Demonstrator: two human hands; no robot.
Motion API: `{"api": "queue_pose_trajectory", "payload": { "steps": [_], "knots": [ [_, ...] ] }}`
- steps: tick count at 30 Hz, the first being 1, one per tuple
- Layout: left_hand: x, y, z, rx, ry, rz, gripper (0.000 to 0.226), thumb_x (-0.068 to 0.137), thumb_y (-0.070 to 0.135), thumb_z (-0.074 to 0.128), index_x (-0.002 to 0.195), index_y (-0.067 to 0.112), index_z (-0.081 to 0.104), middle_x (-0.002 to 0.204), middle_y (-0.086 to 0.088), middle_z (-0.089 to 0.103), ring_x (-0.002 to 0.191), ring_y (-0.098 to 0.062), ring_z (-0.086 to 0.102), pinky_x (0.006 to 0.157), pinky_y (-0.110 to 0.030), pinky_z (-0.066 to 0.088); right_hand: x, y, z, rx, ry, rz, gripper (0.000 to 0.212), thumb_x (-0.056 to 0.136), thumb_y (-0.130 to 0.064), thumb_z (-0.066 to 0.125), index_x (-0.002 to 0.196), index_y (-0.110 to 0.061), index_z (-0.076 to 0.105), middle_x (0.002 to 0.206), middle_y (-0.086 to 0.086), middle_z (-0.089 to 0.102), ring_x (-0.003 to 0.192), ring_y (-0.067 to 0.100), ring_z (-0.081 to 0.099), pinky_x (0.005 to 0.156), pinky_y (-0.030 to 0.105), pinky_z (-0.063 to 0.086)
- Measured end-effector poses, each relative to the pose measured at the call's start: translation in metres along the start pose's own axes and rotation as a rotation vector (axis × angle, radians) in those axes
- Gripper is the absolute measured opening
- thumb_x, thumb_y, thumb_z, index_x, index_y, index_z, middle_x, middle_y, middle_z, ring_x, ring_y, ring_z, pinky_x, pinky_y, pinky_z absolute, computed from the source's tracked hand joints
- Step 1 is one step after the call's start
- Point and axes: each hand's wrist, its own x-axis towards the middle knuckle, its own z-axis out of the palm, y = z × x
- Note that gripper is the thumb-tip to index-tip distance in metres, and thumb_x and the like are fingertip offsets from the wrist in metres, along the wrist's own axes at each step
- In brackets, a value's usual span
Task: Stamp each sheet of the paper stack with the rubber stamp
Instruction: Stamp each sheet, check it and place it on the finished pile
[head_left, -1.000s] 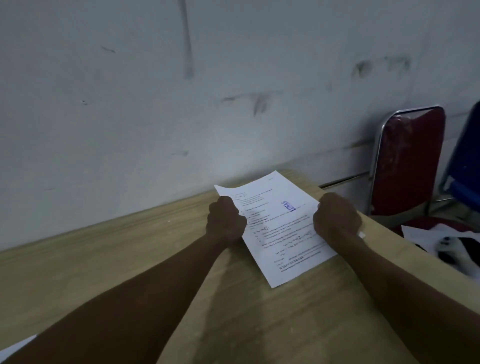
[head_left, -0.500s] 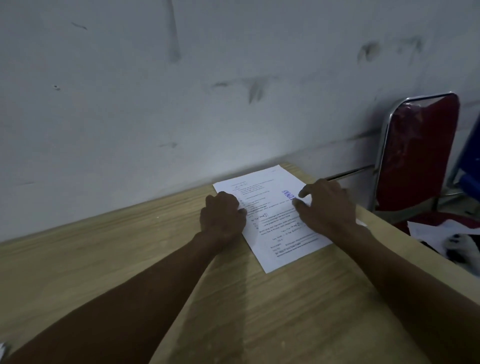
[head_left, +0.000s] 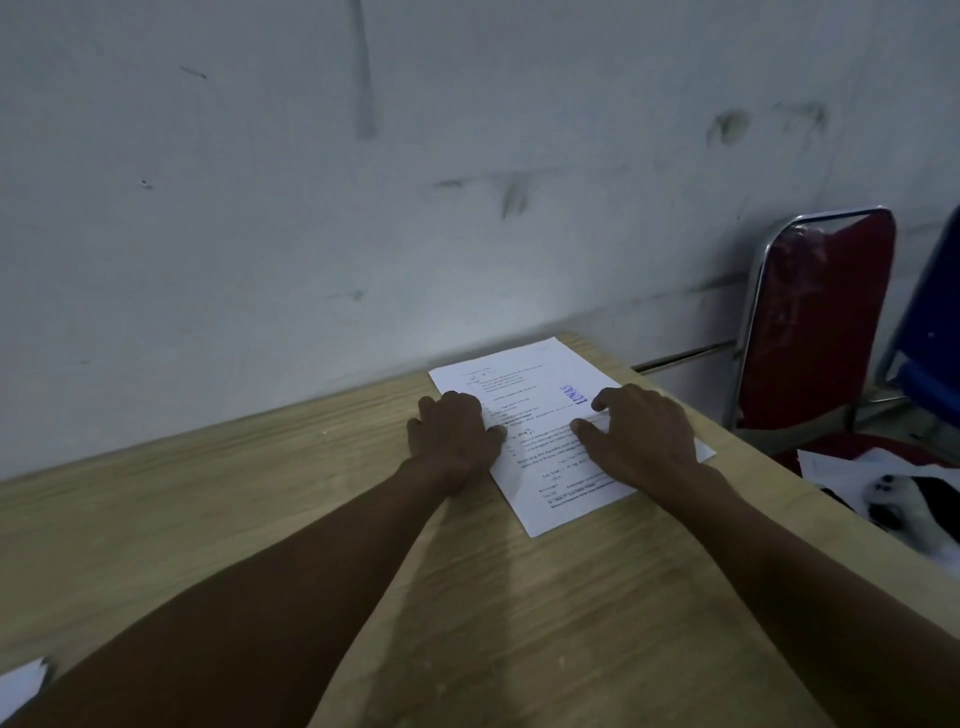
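Note:
A white printed paper stack (head_left: 524, 384) lies on the wooden table (head_left: 260, 493) near the wall, turned at an angle. A blue stamp mark (head_left: 573, 396) shows near the top sheet's far right edge. My left hand (head_left: 453, 436) rests palm down on the stack's left edge, fingers loosely spread. My right hand (head_left: 641, 434) lies flat on the right half of the sheet, fingers apart, its fingertips just beside the blue mark. Neither hand holds anything. No rubber stamp is visible.
A grey scuffed wall (head_left: 363, 208) runs right behind the table. A red chair (head_left: 821, 322) with a chrome frame stands at the right, with papers and dark items (head_left: 893, 483) on its seat. Another white sheet (head_left: 21, 680) pokes in at the lower left.
My right hand has gone from a closed fist at the sheet's right edge to lying flat and spread on the paper. My left hand has flattened too.

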Motion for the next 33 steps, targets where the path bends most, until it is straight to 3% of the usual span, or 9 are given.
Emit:
{"api": "queue_pose_trajectory", "payload": {
  "steps": [6,13,21,24,28,31,33],
  "knots": [
    [-0.017,0.005,-0.017,-0.087,-0.030,0.021,0.061,0.091,0.047,0.055,0.140,0.015,0.039,0.147,-0.010,0.033,0.136,-0.034,0.027,0.106,-0.043,0.032,-0.019,-0.012,-0.012,0.078,0.006,-0.016,0.045,0.093,-0.047,0.056,0.128,-0.018,0.061,0.134,0.004,0.060,0.119,0.022,0.056,0.106,0.037,0.038],
    [-0.077,-0.008,-0.086,-0.219,0.058,0.160,0.052,0.091,0.034,0.062,0.133,0.007,0.050,0.141,-0.012,0.048,0.129,-0.025,0.044,0.101,-0.028,0.035,-0.068,-0.063,-0.039,0.229,-0.033,-0.041,0.039,0.092,-0.047,0.058,0.123,-0.024,0.061,0.134,-0.002,0.058,0.125,0.019,0.049,0.100,0.034,0.038],
    [-0.183,-0.068,-0.171,-0.296,0.185,0.178,0.039,0.084,0.035,0.071,0.116,0.015,0.064,0.126,-0.005,0.059,0.109,-0.019,0.060,0.087,-0.027,0.045,-0.157,-0.153,-0.078,0.468,-0.071,-0.148,0.029,0.085,-0.034,0.067,0.113,-0.026,0.067,0.107,-0.006,0.066,0.106,0.015,0.060,0.091,0.038,0.051],
    [-0.228,-0.098,-0.191,-0.312,0.227,0.137,0.035,0.084,0.033,0.072,0.113,0.014,0.067,0.118,-0.004,0.063,0.103,-0.018,0.062,0.084,-0.030,0.049,-0.198,-0.191,-0.083,0.518,-0.147,-0.214,0.035,0.079,-0.028,0.064,0.114,-0.028,0.067,0.102,-0.008,0.066,0.103,0.014,0.060,0.091,0.040,0.052],
    [-0.281,-0.143,-0.203,-0.322,0.290,0.070,0.032,0.083,0.032,0.073,0.109,0.014,0.070,0.111,-0.003,0.066,0.098,-0.016,0.063,0.084,-0.027,0.048,-0.245,-0.234,-0.089,0.506,-0.217,-0.232,0.049,0.075,-0.045,0.066,0.122,-0.032,0.060,0.112,-0.009,0.063,0.108,0.015,0.059,0.094,0.039,0.048],
    [-0.306,-0.172,-0.205,-0.348,0.301,0.024,0.030,0.082,0.031,0.073,0.107,0.014,0.071,0.109,-0.003,0.067,0.094,-0.016,0.064,0.077,-0.025,0.046,-0.260,-0.251,-0.084,0.353,-0.266,-0.255,0.067,0.075,-0.062,0.066,0.133,-0.033,0.049,0.125,-0.007,0.058,0.118,0.018,0.054,0.094,0.037,0.044],
    [-0.323,-0.193,-0.207,-0.363,0.314,-0.009,0.029,0.082,0.030,0.073,0.106,0.013,0.071,0.108,-0.002,0.067,0.090,-0.016,0.064,0.074,-0.023,0.044,-0.266,-0.263,-0.077,0.262,-0.285,-0.252,0.069,0.076,-0.064,0.065,0.134,-0.032,0.046,0.129,-0.003,0.055,0.120,0.021,0.052,0.092,0.037,0.042]
  ]
}}
